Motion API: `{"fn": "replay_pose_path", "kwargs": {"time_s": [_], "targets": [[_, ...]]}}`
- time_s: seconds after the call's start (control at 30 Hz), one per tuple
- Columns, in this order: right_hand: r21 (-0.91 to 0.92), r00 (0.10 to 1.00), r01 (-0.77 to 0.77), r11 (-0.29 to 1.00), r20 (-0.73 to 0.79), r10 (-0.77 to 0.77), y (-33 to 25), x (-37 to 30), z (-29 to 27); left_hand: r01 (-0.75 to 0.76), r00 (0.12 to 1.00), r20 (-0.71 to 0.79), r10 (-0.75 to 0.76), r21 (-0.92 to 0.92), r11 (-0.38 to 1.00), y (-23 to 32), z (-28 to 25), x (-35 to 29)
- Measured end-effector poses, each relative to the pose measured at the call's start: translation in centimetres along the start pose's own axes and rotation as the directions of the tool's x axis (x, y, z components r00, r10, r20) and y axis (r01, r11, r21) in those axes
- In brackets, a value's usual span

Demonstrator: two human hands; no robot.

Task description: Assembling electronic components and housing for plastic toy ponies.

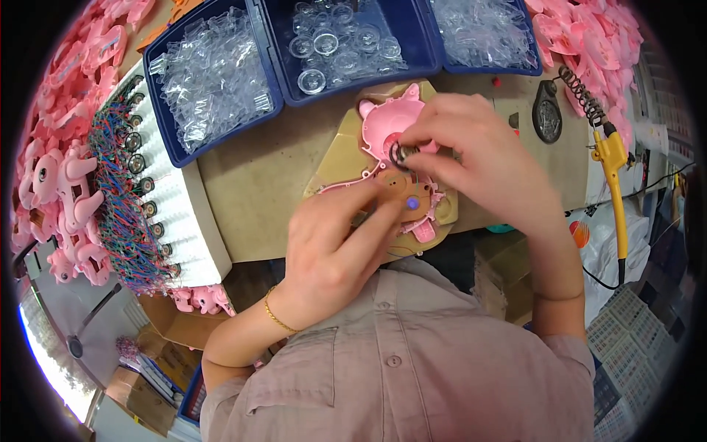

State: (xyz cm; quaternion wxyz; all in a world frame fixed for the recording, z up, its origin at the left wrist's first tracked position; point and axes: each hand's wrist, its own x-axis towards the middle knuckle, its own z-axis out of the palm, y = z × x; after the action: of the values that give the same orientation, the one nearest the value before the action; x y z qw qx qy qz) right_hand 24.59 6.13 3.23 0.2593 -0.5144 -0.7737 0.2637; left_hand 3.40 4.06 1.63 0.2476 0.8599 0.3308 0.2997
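Observation:
A pink plastic toy shell half (390,124), with a rounded eared head, lies hollow side up in a tan holding block (333,163) in front of me. My left hand (328,239) is closed at its fingertips on a flat brown board (395,186) with a purple dot, over the shell's body. With thumb and fingers pinched, my right hand (471,151) holds a small round dark speaker (400,153) at the lower edge of the head. The fingers partly hide the speaker and the shell's middle.
Blue bins (274,81) of clear plastic parts line the back. On the left, a white foam tray (193,221) carries several speakers with coloured wires (125,214). Pink shells (62,177) pile up on both sides. A yellow soldering iron (613,173) stands right, near its black base (547,110).

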Motion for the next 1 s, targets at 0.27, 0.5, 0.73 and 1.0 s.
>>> {"fn": "replay_pose_path", "kwargs": {"time_s": [0.27,0.5,0.73,1.0], "targets": [[-0.27,0.999,0.047,0.962,0.023,-0.043,-0.3,0.0,1.4,-0.041,0.999,-0.009,0.044,0.221,0.974,-0.7,-0.3,-3.1],[-0.261,0.985,0.049,0.964,0.174,-0.003,-1.2,1.6,0.6,-0.037,0.999,-0.011,0.041,0.238,0.97,-0.1,-0.3,-3.1],[-0.308,0.983,0.116,0.944,0.171,-0.065,-0.1,1.9,1.1,-0.087,0.994,-0.033,0.1,0.266,0.96,-0.5,0.1,-3.2],[-0.162,0.936,0.026,0.986,0.351,0.033,0.8,3.1,-0.4,-0.156,0.986,-0.015,0.168,0.301,0.941,-0.3,0.2,-3.1]]}}
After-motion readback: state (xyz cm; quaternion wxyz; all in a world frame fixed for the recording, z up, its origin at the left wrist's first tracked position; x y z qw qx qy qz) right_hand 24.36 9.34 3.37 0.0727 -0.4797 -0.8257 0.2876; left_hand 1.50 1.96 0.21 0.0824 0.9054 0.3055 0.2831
